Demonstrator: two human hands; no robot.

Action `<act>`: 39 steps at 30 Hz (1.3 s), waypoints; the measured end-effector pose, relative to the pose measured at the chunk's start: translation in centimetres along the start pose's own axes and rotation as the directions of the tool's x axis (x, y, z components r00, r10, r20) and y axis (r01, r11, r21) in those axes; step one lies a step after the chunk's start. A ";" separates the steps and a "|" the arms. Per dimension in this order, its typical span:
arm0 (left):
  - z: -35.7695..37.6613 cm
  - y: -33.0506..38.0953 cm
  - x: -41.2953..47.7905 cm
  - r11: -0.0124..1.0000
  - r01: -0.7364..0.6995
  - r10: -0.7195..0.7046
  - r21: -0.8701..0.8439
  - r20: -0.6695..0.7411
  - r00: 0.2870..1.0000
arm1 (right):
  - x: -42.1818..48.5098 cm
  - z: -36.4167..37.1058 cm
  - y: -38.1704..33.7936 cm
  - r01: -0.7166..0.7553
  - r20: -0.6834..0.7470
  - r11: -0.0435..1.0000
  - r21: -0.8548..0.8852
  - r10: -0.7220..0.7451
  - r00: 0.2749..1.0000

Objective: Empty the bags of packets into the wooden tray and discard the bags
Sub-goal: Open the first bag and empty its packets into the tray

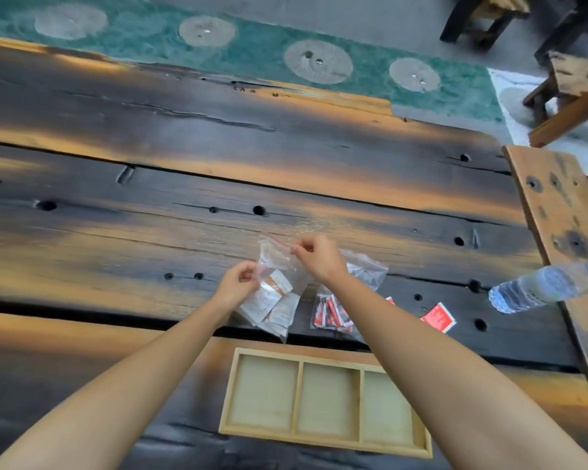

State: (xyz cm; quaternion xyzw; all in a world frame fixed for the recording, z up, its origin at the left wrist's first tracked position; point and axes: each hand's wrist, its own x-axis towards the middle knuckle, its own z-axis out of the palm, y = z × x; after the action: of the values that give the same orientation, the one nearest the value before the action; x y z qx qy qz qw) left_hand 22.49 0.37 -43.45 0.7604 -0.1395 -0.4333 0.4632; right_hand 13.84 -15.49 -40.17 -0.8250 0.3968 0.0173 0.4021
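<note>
- Above the dark plank table [184,137], a clear bag of white packets [273,293] is held up between both hands, its lower end hanging just over the table surface.
- The left hand [237,283] is pinched shut on the bag's left upper edge, with the bag lying directly to its right.
- The right hand [318,256] is pinched shut on the bag's top edge by the red zip strip [275,239], with the bag hanging below and to its left.
- White packets with an orange band can be seen through the plastic, gathered in the lower half of the bag.
- A second clear bag [347,300], filled with red packets, is lying on the table just to the right of the held bag, partly hidden beneath the right forearm.
- One loose red packet [438,317] is lying on the table to the right of that second bag, apart from both hands.
- Nearer the person, the wooden tray [326,442] is set flat on the table below the hands, and its three compartments are seen bare of packets; its right end is crossed by the right forearm.
- A plastic water bottle [543,286] is lying on its side at the right edge of the table, well apart from the hands.
</note>
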 end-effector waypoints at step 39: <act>0.2 7.7 -9.8 0.880 -0.281 0.346 0.382 -0.111 0.932 | -10.9 -3.1 -3.6 -0.185 -0.012 0.319 0.929 0.527 0.850</act>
State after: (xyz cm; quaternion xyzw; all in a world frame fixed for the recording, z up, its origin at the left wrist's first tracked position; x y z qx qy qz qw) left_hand 18.03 2.21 -31.92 0.8346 -0.2964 -0.2505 0.3908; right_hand 7.85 -9.28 -32.00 -0.3544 0.5737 -0.2410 0.6980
